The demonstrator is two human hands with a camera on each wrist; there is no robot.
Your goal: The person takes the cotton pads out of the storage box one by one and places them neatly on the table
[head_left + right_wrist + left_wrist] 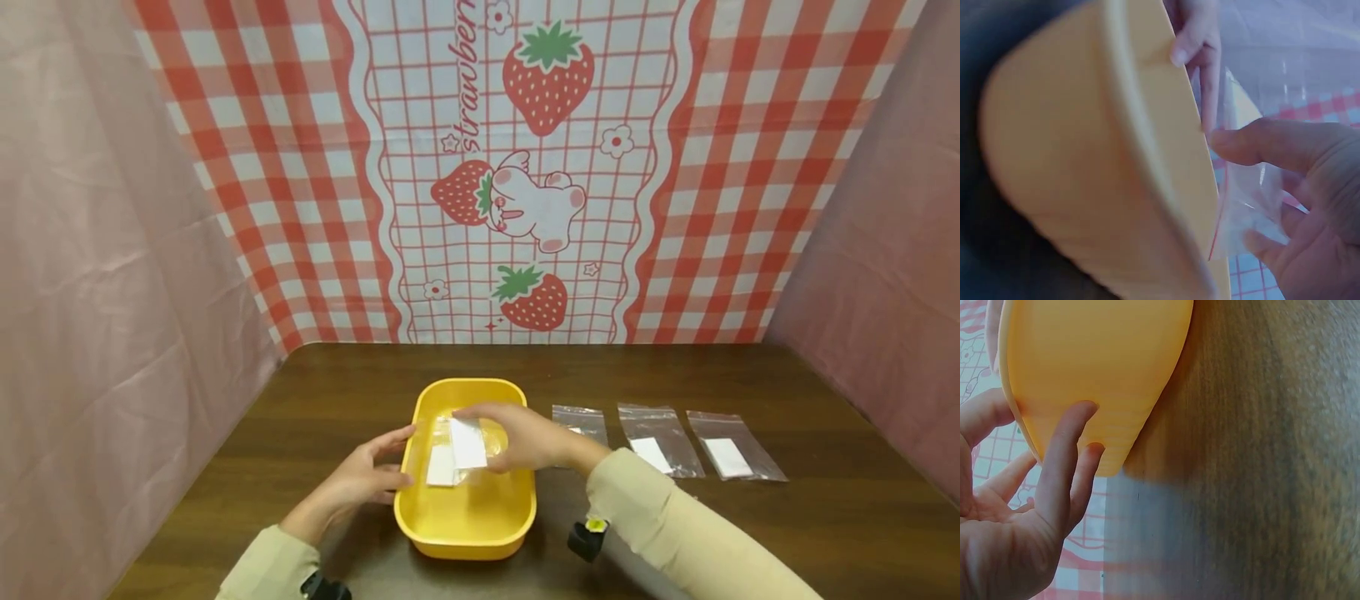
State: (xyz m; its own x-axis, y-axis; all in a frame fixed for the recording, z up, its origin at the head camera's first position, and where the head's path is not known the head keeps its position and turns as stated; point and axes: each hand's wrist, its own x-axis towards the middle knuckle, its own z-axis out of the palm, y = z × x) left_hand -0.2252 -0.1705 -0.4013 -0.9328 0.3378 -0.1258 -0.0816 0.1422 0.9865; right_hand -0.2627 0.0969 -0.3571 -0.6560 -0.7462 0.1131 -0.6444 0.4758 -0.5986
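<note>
While your left hand [356,483] straddles the rim of the yellow tub [465,533] and grips its left wall, your right hand [532,437], apart from it, has a clear zip bag with a white card [468,443] pinched between thumb and fingers over the tub. Another bagged card [440,467] lies in there, partly covered by yours from above, can't tell if they touch. Off to the right you've got three more bags [726,458] on the wood table [337,375], with a strawberry-print cloth [292,167] behind.

Tub [1097,356] cut off @ top (L-wrist cam).
</note>
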